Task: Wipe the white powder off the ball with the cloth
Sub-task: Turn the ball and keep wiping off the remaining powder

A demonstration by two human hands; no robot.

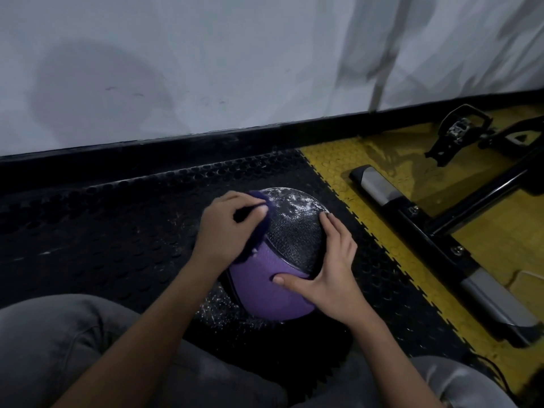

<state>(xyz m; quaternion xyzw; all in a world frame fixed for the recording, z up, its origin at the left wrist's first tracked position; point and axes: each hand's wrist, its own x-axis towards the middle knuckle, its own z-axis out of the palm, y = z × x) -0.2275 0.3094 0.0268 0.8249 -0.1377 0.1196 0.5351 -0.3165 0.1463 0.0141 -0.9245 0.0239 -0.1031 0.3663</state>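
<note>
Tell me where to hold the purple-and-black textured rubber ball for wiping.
Probably the right flank of the ball, from the right, as the right hand does: being round it could roll, and this leaves the powdered top free for the dark purple cloth.

Most of the dark purple fuzzy cloth (pixel 263 231) lies buried under the left hand (pixel 226 231); only a rim shows, so its fold cannot be told. Hand and cloth cover the left flank of the purple-and-black textured ball (pixel 294 228), and the right hand (pixel 326 275) covers its right flank. Its underside on the black studded floor mat (pixel 117 231) is hidden. Beyond the mat's right edge, the black metal machine frame (pixel 441 240) is cut off by the picture's edge, and its black pedal (pixel 459 131) is blurred.
</note>
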